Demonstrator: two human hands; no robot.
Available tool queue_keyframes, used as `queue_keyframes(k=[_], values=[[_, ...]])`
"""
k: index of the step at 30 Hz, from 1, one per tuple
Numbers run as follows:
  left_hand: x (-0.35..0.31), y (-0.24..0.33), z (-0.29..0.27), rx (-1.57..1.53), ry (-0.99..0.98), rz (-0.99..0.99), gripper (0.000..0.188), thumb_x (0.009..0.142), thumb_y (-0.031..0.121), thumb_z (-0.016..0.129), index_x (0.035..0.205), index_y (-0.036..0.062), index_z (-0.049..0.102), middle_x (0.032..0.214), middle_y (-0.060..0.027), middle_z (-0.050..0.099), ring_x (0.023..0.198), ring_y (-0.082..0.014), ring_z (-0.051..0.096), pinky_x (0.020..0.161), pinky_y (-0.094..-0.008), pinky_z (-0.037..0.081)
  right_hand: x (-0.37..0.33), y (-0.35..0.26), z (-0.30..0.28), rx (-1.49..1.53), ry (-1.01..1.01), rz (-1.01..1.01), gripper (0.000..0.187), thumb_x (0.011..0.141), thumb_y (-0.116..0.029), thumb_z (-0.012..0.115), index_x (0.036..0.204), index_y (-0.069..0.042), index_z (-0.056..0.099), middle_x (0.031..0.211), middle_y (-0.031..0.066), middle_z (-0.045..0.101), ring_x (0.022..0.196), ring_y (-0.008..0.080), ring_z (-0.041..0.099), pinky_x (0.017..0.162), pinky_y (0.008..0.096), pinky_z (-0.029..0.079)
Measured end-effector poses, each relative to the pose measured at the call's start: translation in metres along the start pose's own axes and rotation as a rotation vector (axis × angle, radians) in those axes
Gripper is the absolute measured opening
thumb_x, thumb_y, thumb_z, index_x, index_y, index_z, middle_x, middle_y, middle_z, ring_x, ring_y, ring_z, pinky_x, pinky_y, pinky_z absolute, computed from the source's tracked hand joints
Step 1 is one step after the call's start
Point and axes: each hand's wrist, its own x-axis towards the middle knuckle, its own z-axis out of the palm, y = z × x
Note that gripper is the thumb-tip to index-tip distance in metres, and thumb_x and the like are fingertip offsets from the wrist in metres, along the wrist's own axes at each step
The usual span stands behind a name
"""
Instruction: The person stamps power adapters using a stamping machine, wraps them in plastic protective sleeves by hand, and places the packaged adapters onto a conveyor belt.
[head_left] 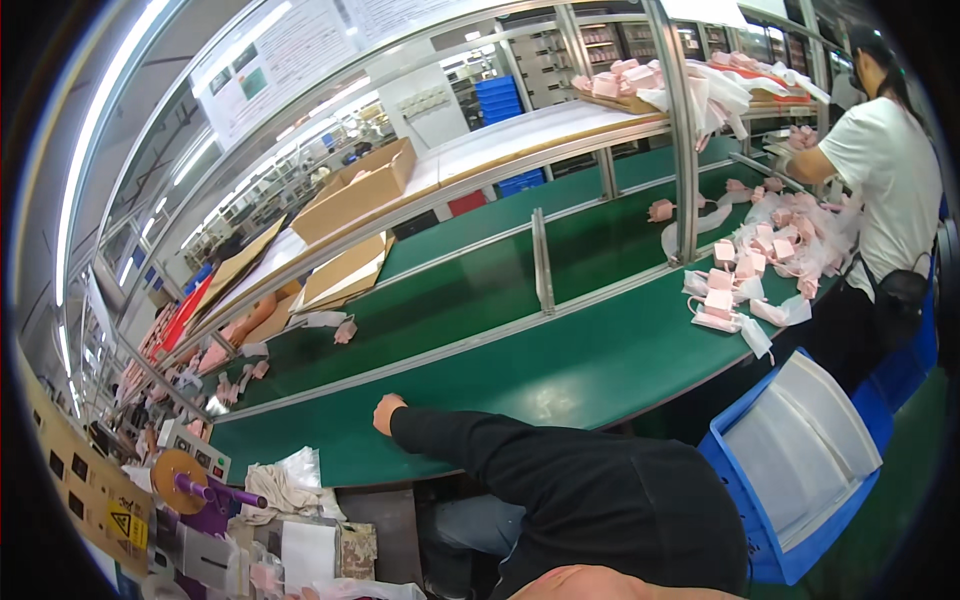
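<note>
A black-sleeved arm, which looks like my right, stretches leftward over the green conveyor belt. At its end my right hand rests near the belt's front edge, fingers curled into a loose fist. Nothing shows in it or beside it. My left hand is out of sight. Beyond the hand, on the belt's far strip, lies a small pink plug-like piece with a white wrapper. Below and left of the hand, a wrinkled cream cloth and a clear plastic bag lie by a machine with a purple spindle.
Many wrapped pink pieces are heaped on the belt at right, before a co-worker in a white shirt. A blue crate holding white sheets stands behind my arm. Metal posts and a shelf with a cardboard box rise beyond.
</note>
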Motion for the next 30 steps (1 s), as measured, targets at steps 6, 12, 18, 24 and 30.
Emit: queue_keyframes(k=[6,12,18,24,30], values=[[0.016,0.019,0.025,0.036,0.053,0.088,0.063,0.083,0.052,0.063,0.123,0.0042,0.066,0.123,-0.0242,0.067,0.113,-0.0440,0.062,0.097,-0.0511,0.047,0.020,0.006,0.028,-0.232,0.046,0.182,0.022,0.092,-0.017,0.061,0.102,-0.013,0.080,0.103,0.0099,0.076,0.097,0.0335,0.072,0.071,0.0511,0.058],[-0.008,-0.082,0.029,-0.217,0.267,0.155,0.048,0.082,0.017,0.065,0.123,-0.0072,0.062,0.119,-0.0256,0.066,0.111,-0.0427,0.062,0.101,-0.0470,0.047,-0.016,-0.009,-0.003,0.063,0.259,-0.344,0.015,0.082,-0.016,0.062,0.076,-0.012,0.075,0.080,0.0096,0.075,0.082,0.0300,0.074,0.063,0.0454,0.059],[0.009,0.009,0.023,-0.227,0.314,0.205,0.021,0.076,0.017,0.066,0.091,0.0042,0.059,0.088,-0.0147,0.063,0.087,-0.0371,0.059,0.077,-0.0491,0.043,-0.024,0.070,-0.022,0.137,0.239,-0.315,0.030,0.083,-0.032,0.063,0.068,-0.007,0.070,0.065,0.0148,0.068,0.064,0.0362,0.068,0.062,0.0496,0.054],[-0.011,-0.009,0.005,-0.109,0.276,0.174,0.016,0.077,0.015,0.065,0.084,0.0062,0.053,0.083,-0.0116,0.055,0.083,-0.0346,0.055,0.073,-0.0467,0.040,0.099,0.080,-0.007,0.401,0.323,-0.484,0.024,0.083,-0.030,0.063,0.072,-0.009,0.069,0.077,0.0123,0.069,0.075,0.0369,0.067,0.066,0.0507,0.052],[-0.008,0.014,-0.001,-0.039,0.217,0.086,0.015,0.075,0.012,0.063,0.083,0.0063,0.050,0.082,-0.0114,0.052,0.083,-0.0347,0.052,0.074,-0.0460,0.038,0.269,0.198,0.021,0.341,0.579,-0.150,0.047,0.082,-0.001,0.057,0.128,-0.010,0.062,0.129,0.0161,0.061,0.113,0.0373,0.062,0.095,0.0444,0.052]])
